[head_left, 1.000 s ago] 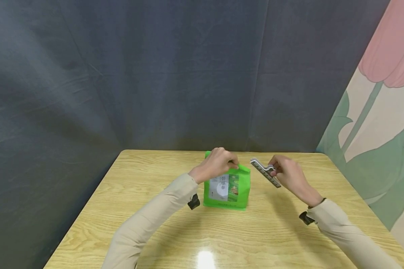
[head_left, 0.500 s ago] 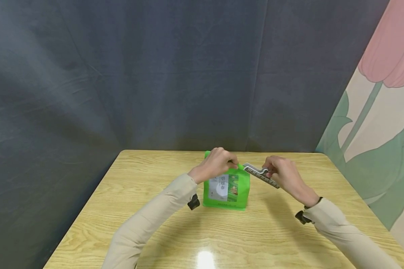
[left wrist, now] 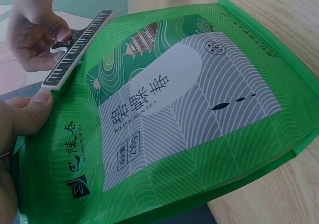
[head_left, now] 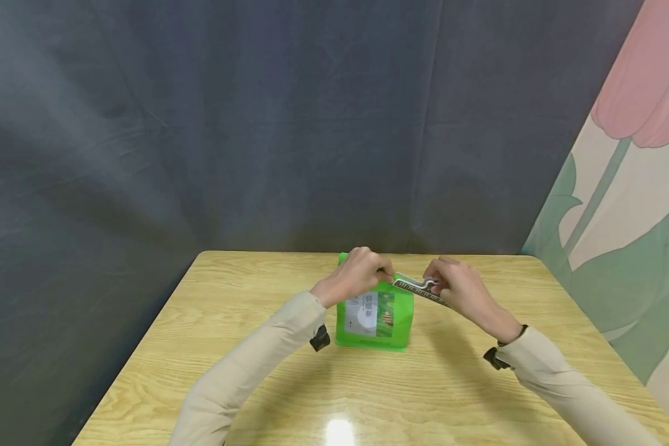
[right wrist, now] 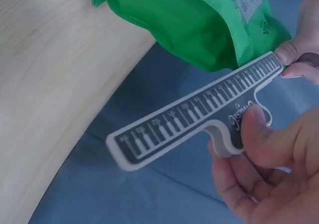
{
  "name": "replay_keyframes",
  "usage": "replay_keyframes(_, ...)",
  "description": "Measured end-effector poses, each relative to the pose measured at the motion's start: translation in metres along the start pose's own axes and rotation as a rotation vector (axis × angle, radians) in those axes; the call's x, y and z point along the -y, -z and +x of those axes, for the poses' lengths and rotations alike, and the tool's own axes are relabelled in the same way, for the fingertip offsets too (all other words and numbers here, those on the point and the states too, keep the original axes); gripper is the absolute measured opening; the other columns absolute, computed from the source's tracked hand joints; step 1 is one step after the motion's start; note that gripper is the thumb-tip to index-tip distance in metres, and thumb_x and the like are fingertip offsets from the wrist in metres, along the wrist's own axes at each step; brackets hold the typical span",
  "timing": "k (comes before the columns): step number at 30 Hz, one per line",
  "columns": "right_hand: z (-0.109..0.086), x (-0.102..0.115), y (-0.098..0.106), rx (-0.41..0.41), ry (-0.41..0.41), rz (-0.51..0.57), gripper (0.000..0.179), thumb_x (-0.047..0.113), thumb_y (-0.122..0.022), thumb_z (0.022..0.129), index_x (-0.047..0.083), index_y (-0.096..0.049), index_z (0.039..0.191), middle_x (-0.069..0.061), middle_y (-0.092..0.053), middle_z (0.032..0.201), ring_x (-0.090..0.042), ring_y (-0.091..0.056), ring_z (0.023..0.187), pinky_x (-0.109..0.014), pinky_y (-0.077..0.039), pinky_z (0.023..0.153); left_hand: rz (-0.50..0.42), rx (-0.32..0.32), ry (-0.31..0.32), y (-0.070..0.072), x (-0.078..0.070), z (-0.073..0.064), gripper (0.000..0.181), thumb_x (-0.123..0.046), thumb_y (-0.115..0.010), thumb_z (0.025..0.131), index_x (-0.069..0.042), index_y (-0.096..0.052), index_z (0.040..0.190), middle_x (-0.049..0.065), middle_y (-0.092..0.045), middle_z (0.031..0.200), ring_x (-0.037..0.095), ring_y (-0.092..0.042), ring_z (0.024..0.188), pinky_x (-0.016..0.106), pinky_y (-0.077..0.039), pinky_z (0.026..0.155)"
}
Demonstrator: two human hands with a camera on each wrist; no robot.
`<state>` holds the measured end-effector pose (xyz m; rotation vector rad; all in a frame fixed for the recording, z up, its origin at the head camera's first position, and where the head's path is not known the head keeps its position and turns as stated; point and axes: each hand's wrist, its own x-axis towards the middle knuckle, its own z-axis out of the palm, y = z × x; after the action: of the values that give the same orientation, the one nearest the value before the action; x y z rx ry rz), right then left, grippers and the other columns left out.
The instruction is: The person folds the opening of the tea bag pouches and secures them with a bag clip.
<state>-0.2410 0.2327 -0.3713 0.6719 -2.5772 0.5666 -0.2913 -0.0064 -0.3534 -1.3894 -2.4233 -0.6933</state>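
Observation:
A green tea bag [head_left: 398, 316] with a grey label stands upright on the table. My left hand [head_left: 362, 272] pinches its top edge between thumb and fingers; the thumb [left wrist: 35, 112] shows in the left wrist view. With the thumb and fingers of my right hand [head_left: 459, 288] I grip the handle of a long black-and-white clip [head_left: 420, 290] with a piano-key pattern. The clip [left wrist: 79, 50] lies along the bag's top edge, one end close to my left thumb. In the right wrist view the clip's [right wrist: 194, 112] far end juts out past the bag.
The wooden table [head_left: 245, 384] spreads around the bag. A dark curtain [head_left: 312, 124] hangs behind its back edge, and a wall with a painted tulip [head_left: 641, 186] stands on the right. Dark wrist cameras [head_left: 320, 337] sit on both cuffs.
My right hand has brought the clip leftward from beside the bag onto its top edge, tilting it flatter on the way. The left hand keeps its pinch on the bag, nearly still.

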Motion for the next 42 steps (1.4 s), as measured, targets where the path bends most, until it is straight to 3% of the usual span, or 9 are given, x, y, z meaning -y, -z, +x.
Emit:
replay_keyframes(7,0.000,-0.001,0.006,0.075,-0.032,0.050,0.023,-0.014,-0.072,0.077,0.001,-0.070,0.093,-0.008,-0.065,0.087,-0.020,-0.062,0.070,-0.038,-0.049,0.060,0.006,-0.005,-0.009,0.000,0.000,0.000,0.005,-0.011,-0.077,0.086,-0.009,-0.080,0.090,0.000,-0.075,0.086,0.002,-0.064,0.066,0.011,-0.044,0.057)
replay_keyframes(13,-0.001,-0.003,0.010,0.113,-0.012,0.092,0.019,-0.001,-0.078,0.082,-0.002,-0.072,0.100,-0.009,-0.068,0.092,-0.018,-0.061,0.073,-0.035,-0.050,0.062,-0.005,-0.007,-0.019,0.000,0.002,0.000,0.005,-0.010,-0.077,0.087,-0.009,-0.080,0.090,0.000,-0.075,0.086,0.005,-0.068,0.069,0.011,-0.046,0.059)
replay_keyframes(23,-0.005,-0.007,-0.006,-0.066,-0.043,0.048,0.015,-0.003,-0.080,0.076,0.008,-0.072,0.082,0.001,-0.068,0.076,-0.009,-0.058,0.061,-0.036,-0.045,0.057,-0.013,-0.001,-0.021,0.001,0.001,0.000,0.004,-0.011,-0.077,0.087,-0.010,-0.080,0.090,0.000,-0.075,0.085,0.003,-0.066,0.065,0.012,-0.044,0.056)
replay_keyframes(31,-0.004,-0.005,-0.005,-0.059,-0.052,0.031,0.013,-0.001,-0.080,0.077,0.007,-0.073,0.084,-0.001,-0.069,0.076,-0.011,-0.057,0.061,-0.038,-0.045,0.057,-0.013,0.001,-0.019,0.000,0.000,0.001,0.005,-0.012,-0.077,0.086,-0.009,-0.079,0.090,0.000,-0.075,0.086,0.000,-0.061,0.062,0.012,-0.043,0.055)
replay_keyframes(36,-0.004,-0.006,-0.002,-0.025,-0.061,0.041,0.014,0.002,-0.082,0.078,0.005,-0.072,0.088,-0.005,-0.070,0.082,-0.014,-0.060,0.065,-0.038,-0.048,0.060,0.032,0.051,-0.018,0.006,-0.002,0.005,0.008,-0.019,-0.077,0.086,-0.013,-0.079,0.091,-0.004,-0.074,0.085,-0.002,-0.054,0.058,0.013,-0.038,0.053)
replay_keyframes(39,-0.004,-0.006,-0.001,-0.012,-0.064,0.060,0.014,0.002,-0.082,0.079,0.004,-0.072,0.089,-0.007,-0.070,0.084,-0.017,-0.064,0.068,-0.039,-0.050,0.061,0.064,0.115,0.004,0.013,-0.003,0.007,0.011,-0.020,-0.077,0.088,-0.014,-0.079,0.096,-0.006,-0.074,0.088,0.001,-0.049,0.057,0.016,-0.035,0.053)
replay_keyframes(42,-0.004,-0.004,0.000,-0.005,-0.067,0.064,0.014,0.002,-0.081,0.079,0.004,-0.072,0.090,-0.007,-0.070,0.084,-0.018,-0.065,0.069,-0.040,-0.051,0.062,0.058,0.179,0.022,0.018,-0.004,0.008,0.014,-0.015,-0.075,0.090,-0.014,-0.079,0.104,-0.005,-0.074,0.095,0.001,-0.052,0.062,0.016,-0.039,0.057)
